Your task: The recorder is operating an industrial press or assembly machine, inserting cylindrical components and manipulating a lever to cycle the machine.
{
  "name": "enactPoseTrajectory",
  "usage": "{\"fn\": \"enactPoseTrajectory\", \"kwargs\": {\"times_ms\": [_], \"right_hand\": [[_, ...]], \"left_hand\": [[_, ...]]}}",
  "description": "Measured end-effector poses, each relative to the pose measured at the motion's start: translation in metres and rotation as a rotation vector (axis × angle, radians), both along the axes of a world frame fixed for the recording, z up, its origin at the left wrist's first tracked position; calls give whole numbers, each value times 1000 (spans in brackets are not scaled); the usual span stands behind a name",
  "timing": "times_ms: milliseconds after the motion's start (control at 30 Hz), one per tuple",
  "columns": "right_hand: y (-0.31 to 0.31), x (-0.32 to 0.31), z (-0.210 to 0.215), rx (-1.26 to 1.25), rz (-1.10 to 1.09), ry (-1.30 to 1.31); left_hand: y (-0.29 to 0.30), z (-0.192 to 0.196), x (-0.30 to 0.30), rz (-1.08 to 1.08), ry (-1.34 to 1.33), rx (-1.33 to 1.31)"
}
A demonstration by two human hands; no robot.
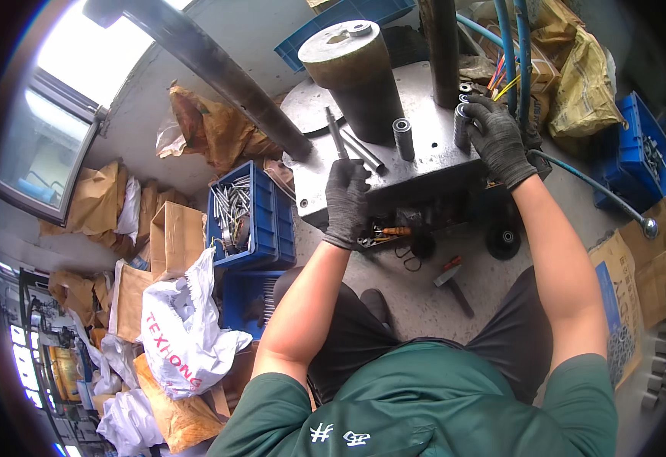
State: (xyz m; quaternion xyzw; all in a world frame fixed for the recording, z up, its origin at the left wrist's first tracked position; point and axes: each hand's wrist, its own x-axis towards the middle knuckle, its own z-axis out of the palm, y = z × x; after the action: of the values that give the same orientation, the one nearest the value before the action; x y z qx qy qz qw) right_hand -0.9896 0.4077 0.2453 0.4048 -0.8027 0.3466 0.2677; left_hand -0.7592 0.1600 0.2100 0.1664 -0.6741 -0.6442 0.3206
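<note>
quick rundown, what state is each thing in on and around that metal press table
left hand: gloved, gripping a thin metal rod
right hand: gloved, closed around a short metal sleeve
second sleeve: standing upright, untouched
large cylinder: upright on the metal plate
blue crate: open, holds loose metal pins
hammer: lying on the floor
white sack: crumpled, slumped on the floor
</note>
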Motion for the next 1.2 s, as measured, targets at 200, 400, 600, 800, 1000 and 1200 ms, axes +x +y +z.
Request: {"fn": "enactPoseTrajectory", "kwargs": {"times_ms": [200, 400, 600, 800, 1000, 1200], "right_hand": [[3, 9, 9, -99, 28, 113], [2, 60, 30, -588, 433, -840], [8, 99, 39, -753, 510, -1150], [26, 107, 36, -661, 386, -1056], [44, 114, 42, -741, 390, -1115], [49, 122, 43, -789, 456, -1155]], "left_hand": [[39, 20, 8, -170, -57, 39], [49, 12, 10, -293, -267, -6], [71, 22, 12, -416, -264, -93], [77, 29, 13, -536, -256, -2], [88, 25, 9, -435, -115, -110], [91, 23, 6, -360, -165, -176]]}}
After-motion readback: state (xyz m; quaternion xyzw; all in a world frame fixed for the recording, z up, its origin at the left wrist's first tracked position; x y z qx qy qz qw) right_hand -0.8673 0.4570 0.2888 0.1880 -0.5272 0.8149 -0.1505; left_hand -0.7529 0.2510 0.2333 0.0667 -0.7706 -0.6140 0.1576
